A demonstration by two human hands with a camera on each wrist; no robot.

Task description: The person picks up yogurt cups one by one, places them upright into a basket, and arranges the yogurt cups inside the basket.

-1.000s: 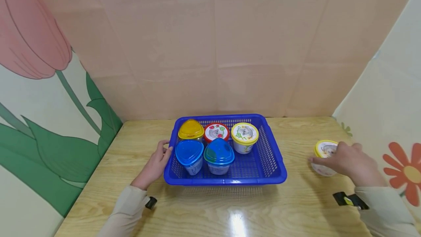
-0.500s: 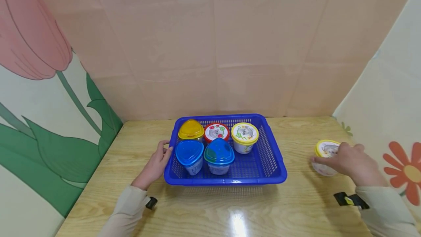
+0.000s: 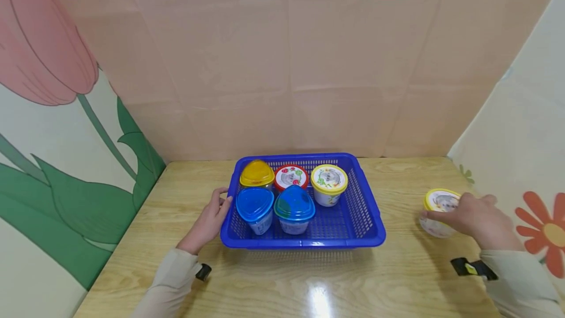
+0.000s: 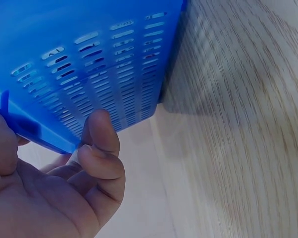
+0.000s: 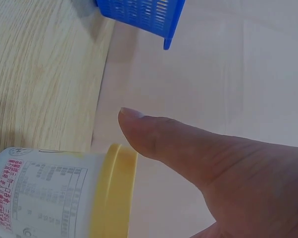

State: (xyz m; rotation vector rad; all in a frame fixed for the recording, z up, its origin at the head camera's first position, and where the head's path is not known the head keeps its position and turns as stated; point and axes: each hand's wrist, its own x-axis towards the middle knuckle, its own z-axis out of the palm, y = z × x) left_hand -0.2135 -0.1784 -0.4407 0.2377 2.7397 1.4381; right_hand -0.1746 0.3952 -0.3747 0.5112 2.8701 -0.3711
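A blue plastic basket point(image 3: 304, 244) stands on the table. My left hand point(image 3: 207, 225) grips its left rim, fingers curled under the edge in the left wrist view. At the right, a white tub with a yellow lid point(image 3: 437, 227) stands upright, with its printed side toward the right wrist camera. Over its right side is my right hand point(image 3: 478, 220), spread. The thumb point(image 5: 164, 134) is straight and reaches past the lid's edge; the other fingers are mostly hidden.
The basket holds a yellow-lidded container point(image 3: 257, 173), a red-lidded tub point(image 3: 291, 177), another yellow-lidded tub point(image 3: 328, 179) and two blue-lidded containers, one left point(image 3: 254, 204) and one right point(image 3: 294, 205). A beige-covered wall point(image 3: 287, 63) rises behind the wooden table point(image 3: 282, 283).
My right hand has drifted slightly to the right, uncovering a little more of the tub's lid. The left hand and the basket stay where they were.
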